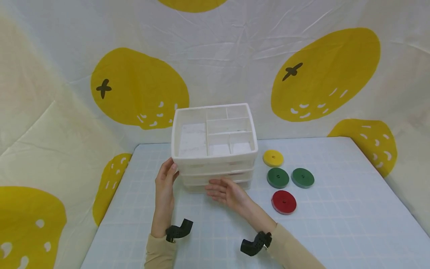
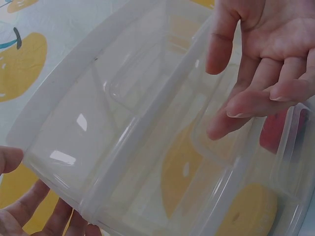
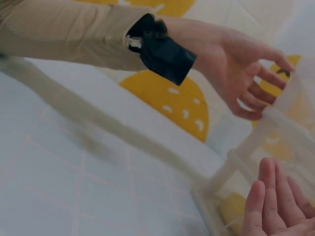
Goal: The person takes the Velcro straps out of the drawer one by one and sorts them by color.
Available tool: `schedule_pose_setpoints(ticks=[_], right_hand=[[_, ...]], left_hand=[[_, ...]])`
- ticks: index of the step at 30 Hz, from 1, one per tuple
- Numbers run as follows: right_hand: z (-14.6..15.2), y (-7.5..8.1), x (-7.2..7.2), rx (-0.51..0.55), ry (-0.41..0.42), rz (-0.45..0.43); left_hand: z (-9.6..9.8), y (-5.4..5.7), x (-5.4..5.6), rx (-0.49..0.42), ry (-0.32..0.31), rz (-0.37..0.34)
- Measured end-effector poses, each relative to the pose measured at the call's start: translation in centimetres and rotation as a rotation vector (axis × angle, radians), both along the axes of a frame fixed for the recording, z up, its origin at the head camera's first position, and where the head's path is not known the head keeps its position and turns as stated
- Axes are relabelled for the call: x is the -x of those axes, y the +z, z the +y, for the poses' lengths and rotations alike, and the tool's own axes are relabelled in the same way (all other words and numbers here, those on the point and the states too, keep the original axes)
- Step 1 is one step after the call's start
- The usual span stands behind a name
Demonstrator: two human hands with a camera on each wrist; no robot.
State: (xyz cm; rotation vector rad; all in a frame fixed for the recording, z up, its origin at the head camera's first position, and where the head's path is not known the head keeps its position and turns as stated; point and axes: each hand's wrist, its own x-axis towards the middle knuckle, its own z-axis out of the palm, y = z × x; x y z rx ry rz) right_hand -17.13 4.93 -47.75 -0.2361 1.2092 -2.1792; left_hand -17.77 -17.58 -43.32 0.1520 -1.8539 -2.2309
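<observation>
Across the back and both sides, here's a pale cloth [image 1: 231,74] printed with big yellow fruit, and below it the tabletop [image 1: 349,228], faintly checked. Centre stage, near the far edge, stands the white drawer unit [image 1: 215,163]: see-through drawers stacked below, a top tray [image 1: 215,157] above, split into one long compartment on the left and five smaller ones on the right. Two beige sleeves [image 1: 295,252] reach in from the near edge.

Now the hands! The left hand [image 1: 165,181] has its fingers loosely bent and spread, touching the unit's left front corner. The right hand [image 1: 228,193] is open, palm showing, holding nothing, right in front of the drawers and covering part of them from above. A black camera [image 1: 256,243] sits on each wrist.

Over to the right, four discs on the tabletop: yellow [image 1: 273,158] at the back, two green [image 1: 278,178] side by side, red [image 1: 284,202] nearest. And inside the bottom drawer, a yellow disc [image 2: 248,214] and a red piece [image 2: 273,132], partly hidden, show through the plastic!
</observation>
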Motion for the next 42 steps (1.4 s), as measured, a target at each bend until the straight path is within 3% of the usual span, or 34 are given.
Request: schedule_pose_setpoints(ticks=[7, 15, 22, 31, 42], right_hand=[[0.0, -0.8, -0.3, -0.060, -0.034, -0.052], [-0.1, -2.0, -1.3, -0.102, -0.013, -0.071], [-0.5, -3.2, -2.0, -0.123, -0.081, -0.202], [-1.0, -3.6, -1.4, -0.147, -0.162, -0.278], [-1.2, -4.0, -0.5, -0.086, -0.212, -0.319]], left_hand=[[0.0, -0.1, 0.0, -0.002, 0.008, 0.006], [0.0, -0.1, 0.0, 0.007, 0.001, 0.007], [0.0, -0.2, 0.0, 0.004, 0.005, 0.005], [0.0, -0.1, 0.1, -0.006, -0.002, 0.015], [-0.1, -0.1, 0.0, -0.004, -0.009, 0.017]])
